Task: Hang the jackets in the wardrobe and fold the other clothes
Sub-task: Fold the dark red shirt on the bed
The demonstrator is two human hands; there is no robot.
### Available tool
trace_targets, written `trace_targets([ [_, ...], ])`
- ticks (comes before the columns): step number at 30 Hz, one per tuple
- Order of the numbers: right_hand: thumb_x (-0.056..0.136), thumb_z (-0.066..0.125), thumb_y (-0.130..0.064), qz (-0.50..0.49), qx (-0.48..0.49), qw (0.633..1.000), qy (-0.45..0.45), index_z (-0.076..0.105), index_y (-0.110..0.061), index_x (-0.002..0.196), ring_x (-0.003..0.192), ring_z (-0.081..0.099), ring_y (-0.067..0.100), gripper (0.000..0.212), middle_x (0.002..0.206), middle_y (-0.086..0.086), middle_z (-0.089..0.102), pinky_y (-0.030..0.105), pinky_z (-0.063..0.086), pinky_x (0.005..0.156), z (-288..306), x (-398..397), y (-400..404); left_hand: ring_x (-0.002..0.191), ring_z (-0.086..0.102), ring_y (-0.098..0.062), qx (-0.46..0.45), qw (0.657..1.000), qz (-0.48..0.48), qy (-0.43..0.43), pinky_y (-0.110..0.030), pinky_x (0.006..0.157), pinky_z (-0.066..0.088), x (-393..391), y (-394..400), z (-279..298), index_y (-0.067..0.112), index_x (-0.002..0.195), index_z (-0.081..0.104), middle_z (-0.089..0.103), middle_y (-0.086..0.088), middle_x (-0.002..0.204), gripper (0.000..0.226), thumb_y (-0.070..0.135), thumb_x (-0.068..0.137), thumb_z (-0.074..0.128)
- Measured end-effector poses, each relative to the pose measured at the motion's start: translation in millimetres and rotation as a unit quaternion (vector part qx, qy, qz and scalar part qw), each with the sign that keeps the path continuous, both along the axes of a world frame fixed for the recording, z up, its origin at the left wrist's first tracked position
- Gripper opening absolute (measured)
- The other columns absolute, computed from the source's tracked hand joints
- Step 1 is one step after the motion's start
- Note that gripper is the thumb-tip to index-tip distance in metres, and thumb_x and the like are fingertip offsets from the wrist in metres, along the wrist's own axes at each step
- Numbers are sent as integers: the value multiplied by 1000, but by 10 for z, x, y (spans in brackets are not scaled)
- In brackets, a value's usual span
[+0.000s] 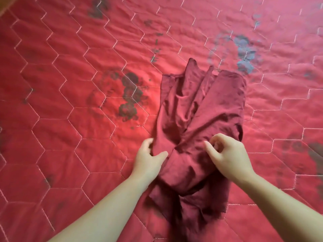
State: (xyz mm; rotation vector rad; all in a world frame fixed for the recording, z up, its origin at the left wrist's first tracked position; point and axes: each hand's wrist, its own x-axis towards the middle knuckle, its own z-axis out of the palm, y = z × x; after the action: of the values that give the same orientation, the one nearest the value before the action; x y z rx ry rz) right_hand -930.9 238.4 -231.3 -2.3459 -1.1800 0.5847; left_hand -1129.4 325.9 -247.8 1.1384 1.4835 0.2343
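A dark maroon garment (pixel 201 110) lies crumpled lengthwise on the red quilted bed cover (pixel 70 102), running from the middle of the view down to the near edge. My left hand (pixel 148 158) grips the garment's left edge, thumb on top and fingers tucked under the cloth. My right hand (pixel 227 154) hovers over or rests on the cloth just to the right, fingers curled inward; whether it pinches fabric is unclear. No jacket or wardrobe is in view.
The quilt has hexagonal stitching and dark floral prints (pixel 129 96) to the left of the garment and greyish ones (pixel 244 53) beyond it. The bed surface spreads wide on every side.
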Motion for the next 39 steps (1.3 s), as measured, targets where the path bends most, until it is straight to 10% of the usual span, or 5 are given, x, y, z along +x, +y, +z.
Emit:
trace_targets([
  [4,70,59,-65,90,-94,991,-11,46,-25,71,67,52,13,41,68,-11,50,31,39,57,-42,-52,-18,95,49,3,243,964,-100,45,-11,86,39,-61,-32,109,37,115,50,49,15,99,52,16,73,73],
  [18,68,67,-61,331,86,928,-149,60,-23,86,91,52,25,43,93,0,55,43,35,87,-99,-757,-799,92,53,-18,358,836,-358,213,-32,80,30,-203,-301,238,32,99,67,59,11,92,20,30,79,68],
  [24,77,61,-61,99,-67,984,130,53,-18,59,51,46,7,48,53,-7,55,27,41,53,5,-970,-1195,104,53,-24,383,765,-492,163,-39,84,40,-195,-490,215,33,116,63,58,6,114,52,33,65,71],
  [30,65,61,-77,-411,-203,599,656,66,-4,104,81,75,21,83,91,8,76,28,53,55,69,-912,-1042,109,53,-22,353,710,-576,200,-33,87,36,11,-409,151,31,129,48,54,5,117,52,21,78,54],
  [39,73,67,-17,-486,106,440,747,64,-6,97,100,63,30,27,108,16,64,43,52,92,142,-886,-622,61,57,-19,492,730,-474,36,-32,64,41,-73,-422,443,20,78,68,58,6,70,19,14,60,69],
])
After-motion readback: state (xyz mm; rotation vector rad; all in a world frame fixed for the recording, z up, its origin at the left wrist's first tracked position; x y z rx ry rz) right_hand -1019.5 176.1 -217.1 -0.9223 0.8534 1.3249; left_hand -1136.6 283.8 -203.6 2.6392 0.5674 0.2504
